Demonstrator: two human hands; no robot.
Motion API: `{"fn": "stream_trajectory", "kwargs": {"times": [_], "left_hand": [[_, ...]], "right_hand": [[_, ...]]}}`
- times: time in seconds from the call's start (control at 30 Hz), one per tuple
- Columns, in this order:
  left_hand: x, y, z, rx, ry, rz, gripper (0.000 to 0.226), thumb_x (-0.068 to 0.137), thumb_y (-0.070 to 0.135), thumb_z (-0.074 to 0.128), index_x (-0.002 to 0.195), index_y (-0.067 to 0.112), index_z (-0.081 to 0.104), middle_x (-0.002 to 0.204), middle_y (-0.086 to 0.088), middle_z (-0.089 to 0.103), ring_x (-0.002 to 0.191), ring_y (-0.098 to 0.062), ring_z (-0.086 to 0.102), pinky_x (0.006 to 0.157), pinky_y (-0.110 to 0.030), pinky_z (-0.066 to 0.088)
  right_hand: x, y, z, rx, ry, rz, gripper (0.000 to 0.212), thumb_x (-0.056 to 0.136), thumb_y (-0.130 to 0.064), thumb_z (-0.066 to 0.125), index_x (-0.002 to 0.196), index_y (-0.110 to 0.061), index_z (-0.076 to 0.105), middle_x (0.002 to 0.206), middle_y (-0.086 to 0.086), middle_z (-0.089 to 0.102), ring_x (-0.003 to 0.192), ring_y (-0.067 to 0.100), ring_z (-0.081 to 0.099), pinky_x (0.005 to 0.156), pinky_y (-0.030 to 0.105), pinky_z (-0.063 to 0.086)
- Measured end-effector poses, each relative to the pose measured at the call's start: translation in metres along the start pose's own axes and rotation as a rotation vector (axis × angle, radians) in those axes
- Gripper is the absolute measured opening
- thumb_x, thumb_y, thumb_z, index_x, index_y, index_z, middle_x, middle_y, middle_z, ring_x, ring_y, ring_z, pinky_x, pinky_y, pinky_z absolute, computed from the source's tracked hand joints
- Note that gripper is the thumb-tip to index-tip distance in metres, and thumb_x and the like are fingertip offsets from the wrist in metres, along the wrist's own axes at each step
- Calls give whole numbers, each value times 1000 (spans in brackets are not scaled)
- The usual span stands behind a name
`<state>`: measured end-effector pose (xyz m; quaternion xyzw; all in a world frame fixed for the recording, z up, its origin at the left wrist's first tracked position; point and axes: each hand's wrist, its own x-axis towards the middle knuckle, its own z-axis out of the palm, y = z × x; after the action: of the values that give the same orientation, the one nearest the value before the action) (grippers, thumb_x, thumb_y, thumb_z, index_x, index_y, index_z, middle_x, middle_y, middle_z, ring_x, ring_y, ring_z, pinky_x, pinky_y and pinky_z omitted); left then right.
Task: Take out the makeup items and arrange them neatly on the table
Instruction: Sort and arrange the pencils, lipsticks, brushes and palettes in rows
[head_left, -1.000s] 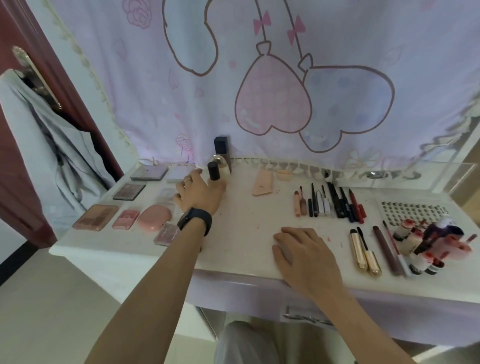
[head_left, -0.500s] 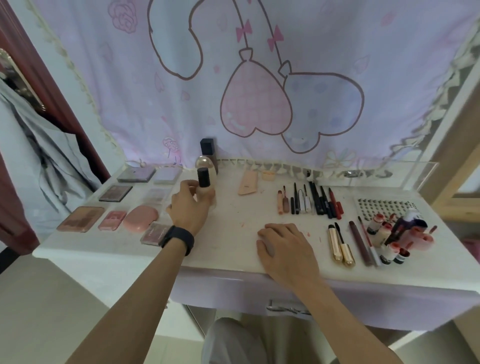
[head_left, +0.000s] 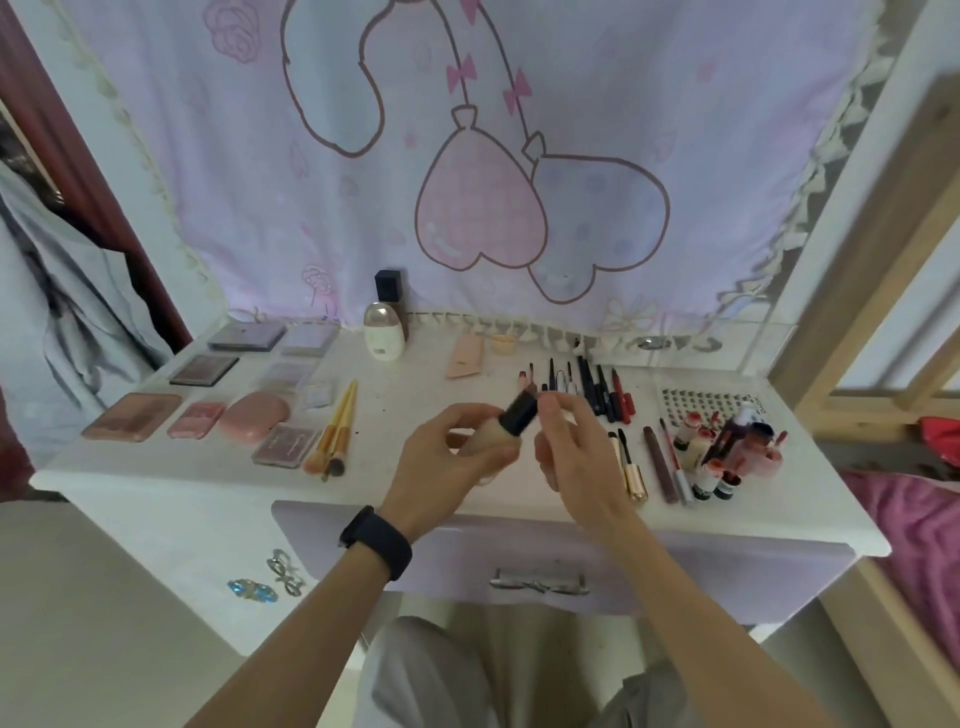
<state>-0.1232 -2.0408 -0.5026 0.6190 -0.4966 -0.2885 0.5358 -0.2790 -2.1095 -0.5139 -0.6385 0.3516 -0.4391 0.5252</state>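
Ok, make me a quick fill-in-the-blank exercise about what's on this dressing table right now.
1. The left hand grips a beige bottle with a ____ cap.
2. The right hand has its fingertips by the bottle's ____.
3. The dark wristband is on the ____ arm.
4. The balloons on the curtain are ____-shaped.
Missing words: black, cap, left, heart.
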Motion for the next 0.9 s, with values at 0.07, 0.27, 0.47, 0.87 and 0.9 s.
{"fn": "stream_trajectory", "kwargs": {"times": [0.07, 0.27, 0.47, 0.87, 0.9], "left_hand": [[-2, 5, 5, 81, -74, 16, 38, 73, 33, 88, 104, 41, 69, 98, 24, 70, 87, 0, 66, 71, -18, 56], [-10, 6, 26, 103, -22, 101, 23, 84, 53, 70, 104, 44, 64, 96, 19, 69, 87, -1, 66, 74, -20, 56], [-16, -4, 54, 242, 170, 87, 46, 94, 56, 40, 58, 28, 47, 50, 10, 46, 49, -7, 40, 53, -23, 33], [-14, 21, 36, -113, -249, -434, 45, 96, 43, 51, 70, 9, 65, 54, -7, 52, 42, -16, 39, 39, -19, 30], [-13, 20, 34, -128, -260, -452, 46, 96, 44, 50, 71, 9, 66, 54, -6, 53, 41, -15, 38, 38, -19, 29]], "right_hand": [[0, -6, -13, 60, -37, 38, 47, 91, -65, 58, 104, -21, 66, 56, -5, 52, 45, 7, 40, 43, 19, 33], [-8, -7, -31, 127, 11, 186, 38, 102, -45, 55, 88, -11, 59, 54, -2, 48, 43, 11, 36, 41, 23, 31], [-19, 0, -22, -476, 124, -100, 37, 103, -42, 42, 69, -28, 47, 50, -10, 51, 43, 7, 43, 44, 20, 35], [-17, -10, -33, -759, 140, -815, 34, 103, -21, 37, 70, -16, 45, 49, -10, 36, 37, 12, 34, 37, 23, 27], [-15, -11, -34, -760, 94, -821, 33, 104, -24, 38, 73, -16, 47, 51, -10, 39, 41, 12, 35, 41, 20, 28]]}}
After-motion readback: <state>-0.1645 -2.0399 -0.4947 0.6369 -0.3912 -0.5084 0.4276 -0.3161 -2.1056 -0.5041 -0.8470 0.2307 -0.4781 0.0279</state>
